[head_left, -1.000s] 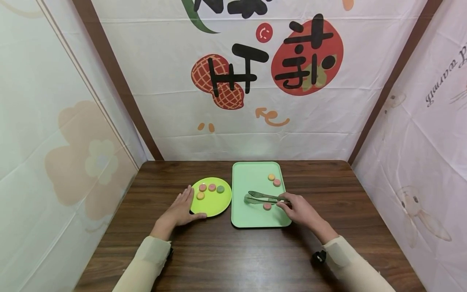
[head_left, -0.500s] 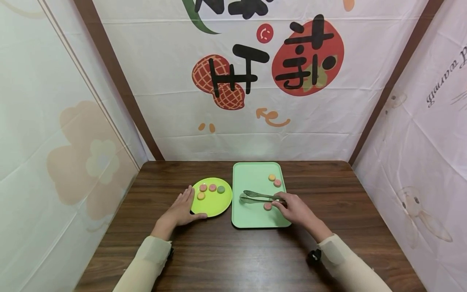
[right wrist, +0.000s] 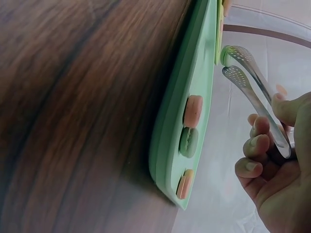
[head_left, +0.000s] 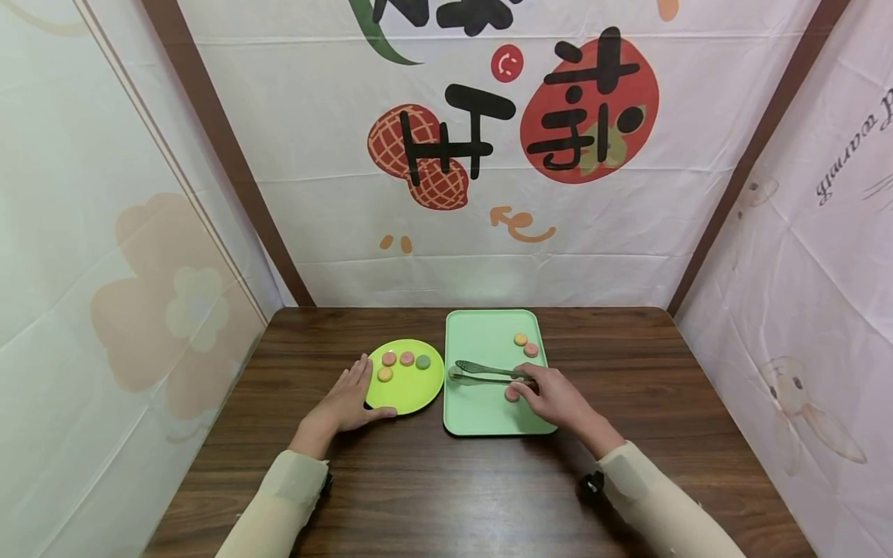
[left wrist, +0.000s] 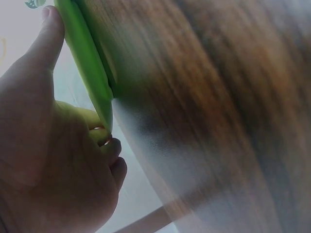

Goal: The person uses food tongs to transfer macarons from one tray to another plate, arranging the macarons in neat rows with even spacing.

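Observation:
My right hand (head_left: 554, 397) holds metal tongs (head_left: 476, 366) over the light green tray (head_left: 481, 415), their tips pointing left near its left edge. In the right wrist view a small green macaron (right wrist: 225, 57) shows at the perforated tips. My left hand (head_left: 345, 401) rests against the left edge of the yellow-green plate (head_left: 416, 395), fingers along the rim and thumb at its near side. On the plate lie two pink macarons (head_left: 407, 358), a green macaron (head_left: 422, 362) and a yellow macaron (head_left: 385, 374).
On the tray are a yellow macaron (head_left: 520, 339), a pink macaron (head_left: 531, 349) and another pink macaron (head_left: 512, 394) partly behind the right hand. The right wrist view also shows a green macaron (right wrist: 189, 142) there. Both dishes stand side by side on a brown wooden table (head_left: 446, 496).
My right hand and the tongs have moved left across the tray, bringing the tips close to the plate. My left hand has stayed at the plate's edge.

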`<state>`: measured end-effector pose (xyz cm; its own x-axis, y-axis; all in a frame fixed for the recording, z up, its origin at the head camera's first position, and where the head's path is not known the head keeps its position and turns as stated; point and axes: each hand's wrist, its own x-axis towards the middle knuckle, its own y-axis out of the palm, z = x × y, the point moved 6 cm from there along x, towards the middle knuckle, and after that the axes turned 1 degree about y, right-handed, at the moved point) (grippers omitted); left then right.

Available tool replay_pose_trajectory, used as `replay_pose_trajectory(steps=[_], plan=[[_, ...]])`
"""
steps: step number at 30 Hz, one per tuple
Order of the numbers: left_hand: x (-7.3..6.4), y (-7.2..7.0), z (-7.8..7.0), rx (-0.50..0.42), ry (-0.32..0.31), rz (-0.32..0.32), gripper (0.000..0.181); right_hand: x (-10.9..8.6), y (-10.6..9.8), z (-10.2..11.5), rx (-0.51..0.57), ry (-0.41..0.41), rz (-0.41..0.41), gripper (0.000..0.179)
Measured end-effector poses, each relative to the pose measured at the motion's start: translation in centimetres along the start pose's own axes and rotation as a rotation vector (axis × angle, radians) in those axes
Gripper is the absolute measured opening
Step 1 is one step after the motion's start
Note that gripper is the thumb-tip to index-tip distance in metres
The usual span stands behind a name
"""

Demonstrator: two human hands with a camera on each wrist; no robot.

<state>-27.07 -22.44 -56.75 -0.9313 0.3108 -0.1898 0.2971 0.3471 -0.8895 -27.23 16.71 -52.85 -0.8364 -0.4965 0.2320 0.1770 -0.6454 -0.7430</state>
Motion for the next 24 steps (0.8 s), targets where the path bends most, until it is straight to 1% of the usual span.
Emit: replay_pose_trajectory(steps=[8,15,16,20,24], plan=[[0.4,0.6,0.9,0.012,0.000,-0.004,0.140,0.9,0.5,0.5,-0.014,-0.027,0.015,0.029],[0.2,0.4,0.6,-0.023,0.019,-0.021,0.139,1.6,1.0,1.3,-0.007,-0.039,0.028,0.029],[0.1,0.4,0.6,-0.010,0.011,-0.017,0.138,1.8,1.0,1.5,-0.011,-0.042,0.027,0.029],[-0.1,0.0,0.2,-0.008,-0.002,-0.004,0.138,2.2,1.3,1.9,-0.017,-0.060,0.008,0.025],[-0.2,-0.2,-0.2,0.001,-0.009,0.005,0.133,2.6,1.5,2.2,-0.026,-0.062,0.007,0.028]])
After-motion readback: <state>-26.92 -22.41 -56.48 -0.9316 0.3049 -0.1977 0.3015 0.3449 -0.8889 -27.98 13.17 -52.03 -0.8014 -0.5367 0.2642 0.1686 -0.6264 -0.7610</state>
